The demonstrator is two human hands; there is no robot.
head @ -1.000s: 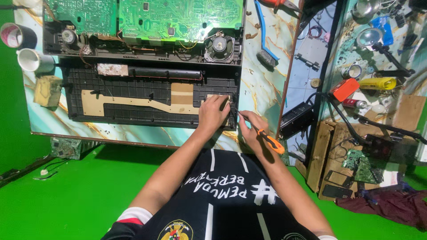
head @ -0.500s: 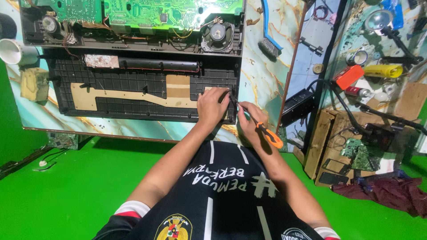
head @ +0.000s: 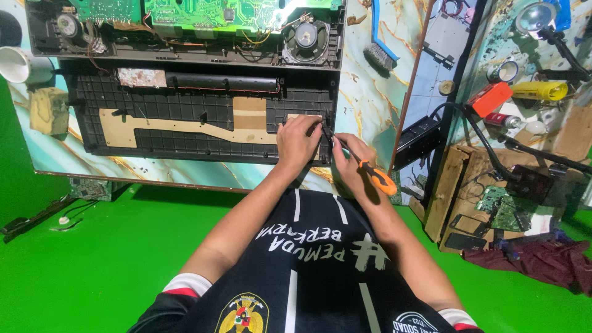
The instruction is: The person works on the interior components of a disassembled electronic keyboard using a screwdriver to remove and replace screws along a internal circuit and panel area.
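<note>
From my head camera, both my forearms reach up toward twelve o'clock onto the marble-patterned table (head: 370, 92). My left hand (head: 297, 143) lies palm down, fingers curled narrow, pressing the lower right corner of the black keyboard chassis (head: 203, 123). My right hand (head: 349, 161), at three o'clock of the left, is closed around an orange-handled screwdriver (head: 362, 168), its tip pointing toward eleven o'clock at the chassis edge beside my left fingertips.
</note>
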